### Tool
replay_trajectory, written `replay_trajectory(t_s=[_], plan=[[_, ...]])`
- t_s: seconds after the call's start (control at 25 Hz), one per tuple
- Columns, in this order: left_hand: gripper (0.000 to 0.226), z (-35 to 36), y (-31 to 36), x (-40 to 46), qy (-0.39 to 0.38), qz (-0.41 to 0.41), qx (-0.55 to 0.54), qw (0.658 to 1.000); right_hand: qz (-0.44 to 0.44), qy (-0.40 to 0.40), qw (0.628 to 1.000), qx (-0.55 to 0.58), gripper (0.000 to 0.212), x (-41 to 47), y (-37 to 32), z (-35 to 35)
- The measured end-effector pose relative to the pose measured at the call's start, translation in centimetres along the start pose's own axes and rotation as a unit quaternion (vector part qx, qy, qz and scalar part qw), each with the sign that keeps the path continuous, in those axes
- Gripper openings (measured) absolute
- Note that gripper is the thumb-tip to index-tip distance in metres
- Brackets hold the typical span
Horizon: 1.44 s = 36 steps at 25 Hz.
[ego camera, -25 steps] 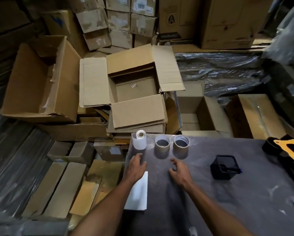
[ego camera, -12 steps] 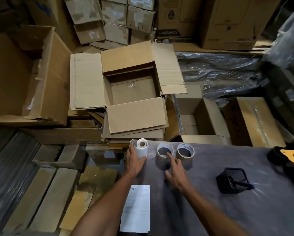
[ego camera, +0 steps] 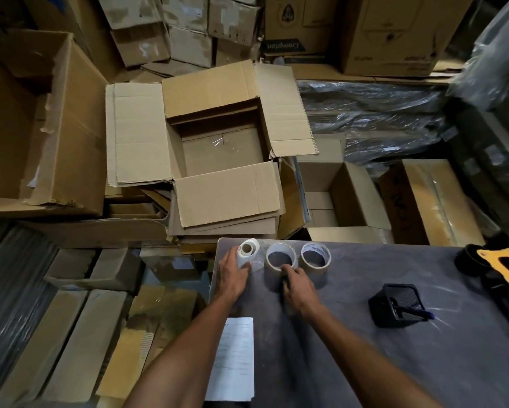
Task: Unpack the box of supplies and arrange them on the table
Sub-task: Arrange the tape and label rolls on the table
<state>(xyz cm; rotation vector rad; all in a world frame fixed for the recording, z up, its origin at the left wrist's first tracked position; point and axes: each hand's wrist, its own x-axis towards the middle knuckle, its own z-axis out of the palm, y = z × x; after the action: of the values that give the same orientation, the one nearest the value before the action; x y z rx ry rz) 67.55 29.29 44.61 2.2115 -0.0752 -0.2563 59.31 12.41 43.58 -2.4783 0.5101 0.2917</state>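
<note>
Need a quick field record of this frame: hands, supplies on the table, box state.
left hand: grips white roll at table's far left corner
right hand: fingers on near rim of middle tape roll
second tape roll: right of it, untouched
black holder: table, right
paper sheet: table's left edge
open box: looks empty

Dim storeroom, stacked cardboard cartons (ego camera: 185, 30), crumpled black plastic sheeting (ego camera: 374, 119), grey dusty table (ego camera: 424, 363)
</note>
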Motion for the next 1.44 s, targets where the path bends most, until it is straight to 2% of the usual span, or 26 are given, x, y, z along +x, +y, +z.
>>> replay_trajectory(t_s=[0.16,0.28,0.4,0.64,0.96,1.24,1.44], plan=[[0.051,0.1,-0.2,-0.3,-0.040,-0.008,0.023,0.999,-0.011,0.015,1.000,-0.008,0.024,-0.6,0.8,-0.6],[0.052,0.7,-1.1,-1.6,-0.065,-0.022,0.067,0.995,-0.021,0.021,0.999,-0.038,0.019,-1.7,1.5,-0.9],[0.047,0.7,-0.3,-4.0,-0.071,-0.013,0.084,0.994,-0.030,0.029,0.997,-0.071,0.020,-3.3,2.7,-1.0],[0.045,1.9,-0.4,-8.0,-0.105,0.030,0.096,0.989,-0.023,0.048,0.997,-0.060,0.019,-7.7,4.7,-1.1],[0.044,3.7,0.2,-15.3,-0.128,0.040,0.075,0.988,-0.001,0.029,0.998,-0.060,0.017,-13.9,8.1,-1.9],[0.042,4.3,0.0,-21.0,-0.126,0.052,0.053,0.989,-0.016,0.014,0.997,-0.076,0.018,-18.5,9.7,-1.7],[0.044,5.2,-1.2,-24.0,-0.147,0.052,0.054,0.986,-0.005,0.007,0.999,-0.050,0.018,-21.3,11.0,-1.1]])
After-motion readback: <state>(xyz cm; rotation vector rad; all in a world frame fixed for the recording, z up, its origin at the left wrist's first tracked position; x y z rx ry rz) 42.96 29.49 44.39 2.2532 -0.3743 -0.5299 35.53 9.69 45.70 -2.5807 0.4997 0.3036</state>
